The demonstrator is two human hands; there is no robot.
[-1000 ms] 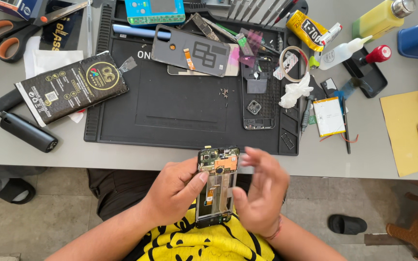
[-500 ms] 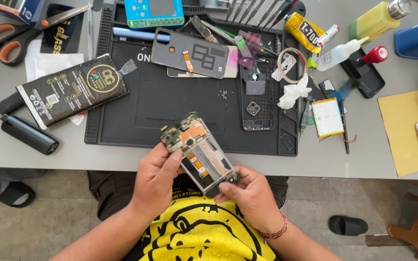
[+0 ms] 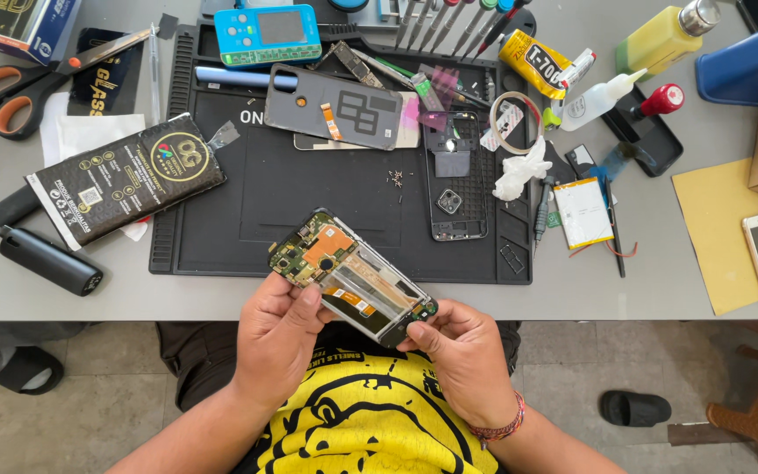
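Over the near edge of the worktop (image 3: pixel 63 298), in front of the black mat (image 3: pixel 247 219), both hands hold an opened phone (image 3: pixel 353 276). The left hand (image 3: pixel 278 338) is curled around its upper-left end, thumb on the board side. The right hand (image 3: pixel 462 351) pinches the lower-right end between its fingertips. The palms hide the phone's underside. Its long axis runs diagonally, upper left to lower right, with the circuit boards facing up.

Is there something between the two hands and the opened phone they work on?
No. The left hand and the right hand both grip the opened phone directly at its ends; nothing visible lies between.
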